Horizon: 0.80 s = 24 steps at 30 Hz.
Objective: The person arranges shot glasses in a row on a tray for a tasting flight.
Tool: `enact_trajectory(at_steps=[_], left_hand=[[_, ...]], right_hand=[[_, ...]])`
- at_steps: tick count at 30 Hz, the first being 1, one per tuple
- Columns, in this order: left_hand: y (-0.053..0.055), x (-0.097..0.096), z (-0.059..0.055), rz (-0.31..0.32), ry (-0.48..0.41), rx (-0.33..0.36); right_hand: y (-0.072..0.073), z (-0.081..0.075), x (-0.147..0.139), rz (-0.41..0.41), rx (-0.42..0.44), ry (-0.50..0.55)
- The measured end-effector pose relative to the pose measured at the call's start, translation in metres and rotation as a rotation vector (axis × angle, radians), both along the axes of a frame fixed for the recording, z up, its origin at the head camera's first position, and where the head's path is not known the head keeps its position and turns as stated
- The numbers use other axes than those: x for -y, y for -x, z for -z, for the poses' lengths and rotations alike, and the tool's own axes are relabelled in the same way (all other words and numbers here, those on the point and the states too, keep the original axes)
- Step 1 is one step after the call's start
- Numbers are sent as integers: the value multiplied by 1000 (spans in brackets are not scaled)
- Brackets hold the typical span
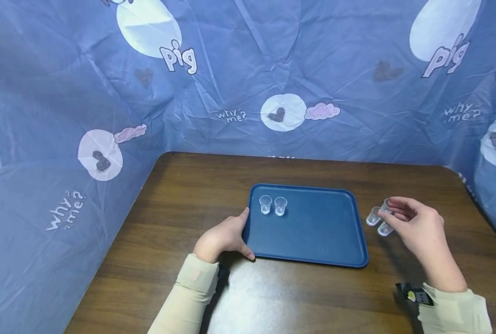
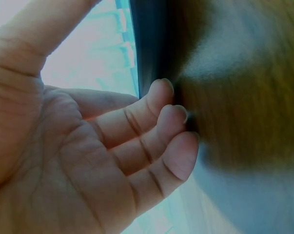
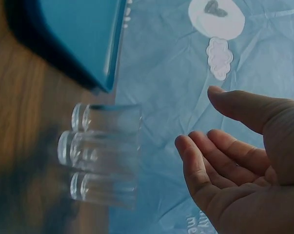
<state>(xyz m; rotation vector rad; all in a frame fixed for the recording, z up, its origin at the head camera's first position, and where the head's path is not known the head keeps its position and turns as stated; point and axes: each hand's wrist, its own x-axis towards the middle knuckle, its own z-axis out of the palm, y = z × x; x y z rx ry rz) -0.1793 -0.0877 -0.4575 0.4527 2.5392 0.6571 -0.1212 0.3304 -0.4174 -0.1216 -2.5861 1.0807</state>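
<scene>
A blue tray (image 1: 306,232) lies on the wooden table, with two small clear cups, one (image 1: 265,204) left of the other (image 1: 280,206), standing near its far left corner. My left hand (image 1: 224,236) is at the tray's left side, thumb and fingers spread along its edge near the front corner. In the left wrist view, its bent fingertips (image 2: 172,117) come right up to the dark tray side. Right of the tray, three clear cups (image 1: 373,216) stand close together. Over them is my right hand (image 1: 419,227); the right wrist view shows thumb and fingers apart, with nothing between them, facing the cups (image 3: 100,153).
The brown wooden table (image 1: 314,297) has rounded far corners. A blue printed cloth (image 1: 239,83) hangs behind it and along its sides. Both forearms wear pale sleeves (image 1: 189,292), and a black strap device (image 1: 415,294) sits at the right wrist.
</scene>
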Motion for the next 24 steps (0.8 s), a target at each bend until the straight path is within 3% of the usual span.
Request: enact_trajectory(at_steps=[15, 24], left_hand=[[-1, 1, -1, 7, -2, -8], [-1, 1, 0, 7, 2, -8]], right_hand=[[-7, 14, -20, 75, 98, -98], [-9, 20, -26, 42, 141, -138]])
